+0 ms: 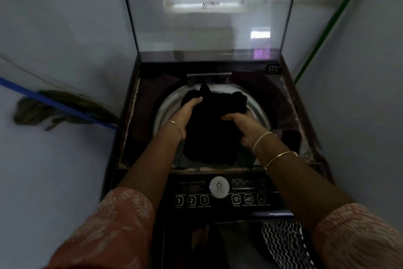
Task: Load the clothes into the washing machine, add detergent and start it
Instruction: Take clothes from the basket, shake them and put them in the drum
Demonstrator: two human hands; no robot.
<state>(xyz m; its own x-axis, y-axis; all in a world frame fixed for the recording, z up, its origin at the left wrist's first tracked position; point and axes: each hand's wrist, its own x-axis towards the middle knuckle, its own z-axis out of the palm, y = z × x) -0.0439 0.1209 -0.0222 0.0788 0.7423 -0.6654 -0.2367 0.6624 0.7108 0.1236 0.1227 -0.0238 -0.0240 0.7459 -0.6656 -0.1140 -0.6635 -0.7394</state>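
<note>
Both hands, left hand [185,114] and right hand [242,126], grip dark clothes [211,129] over the drum [168,111]; loose folds could snag its rim.

A blue pole [58,103] runs slantwise across the left wall [54,29], from the left edge of the view down toward the corner. A drab, olive-brown mop head or rag [43,109] hangs bunched around it, blurred, so its exact make cannot be told. A thin pale cord [32,72] slants across the same wall above the pole. On the right wall [359,72], a green pipe or strip [331,24] runs slantwise from the top right down toward the floor. Near the bottom edge lies a fabric with 2 tones, black and white wavy stripes [283,244].
</note>
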